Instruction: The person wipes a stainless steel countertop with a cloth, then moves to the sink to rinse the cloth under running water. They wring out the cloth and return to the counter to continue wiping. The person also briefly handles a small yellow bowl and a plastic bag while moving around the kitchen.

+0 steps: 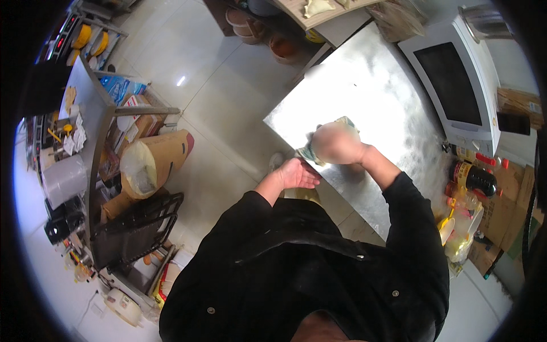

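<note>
My right hand (pixel 339 143) presses a crumpled cloth (pixel 311 150) onto the shiny stainless steel tabletop (pixel 384 98), close to its near left edge; a blur covers the hand, and its fingers are not distinct. Just beyond that edge, below and left of the cloth, my left hand (pixel 298 173) is held palm up with its fingers loosely apart. It holds nothing. The cloth reaches the table's edge above the left fingers. Whether those fingertips touch the underside of the edge cannot be told.
A white microwave oven (pixel 453 85) stands along the table's right side, with dark sauce bottles (pixel 474 178) near it. A wooden board (pixel 329 13) holds pieces of dough at the top. Leftward are a metal shelf unit (pixel 100 92), a large paper sack (pixel 158 160) and stacked black crates (pixel 136 231).
</note>
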### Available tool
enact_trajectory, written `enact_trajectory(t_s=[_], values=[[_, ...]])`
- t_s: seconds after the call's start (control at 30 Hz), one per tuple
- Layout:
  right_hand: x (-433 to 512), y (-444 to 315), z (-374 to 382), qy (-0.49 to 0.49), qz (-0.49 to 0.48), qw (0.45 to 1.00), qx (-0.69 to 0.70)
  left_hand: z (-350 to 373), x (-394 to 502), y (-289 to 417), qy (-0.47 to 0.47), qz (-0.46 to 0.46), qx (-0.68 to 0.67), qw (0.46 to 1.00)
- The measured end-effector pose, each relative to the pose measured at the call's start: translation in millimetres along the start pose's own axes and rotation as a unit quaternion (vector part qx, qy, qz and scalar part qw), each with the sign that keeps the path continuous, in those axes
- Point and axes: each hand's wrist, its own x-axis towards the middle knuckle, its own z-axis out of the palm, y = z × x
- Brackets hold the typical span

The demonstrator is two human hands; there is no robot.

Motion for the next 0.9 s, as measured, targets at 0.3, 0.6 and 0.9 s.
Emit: enact_trajectory(t_s=[0.3,0.6,0.9], values=[[-36,113,-112,0.175,0.335,0.925,-0.042,8,15,-3,-0.019,-0.057,0.031,0.998],[-18,63,-2,0.202,0.173,0.963,-0.046,10,31,-14,-0.056,-0.087,0.010,0.995],[-141,-29,-31,0.237,0.298,0.861,0.336,17,43,-30,-0.082,-0.108,-0.021,0.991]])
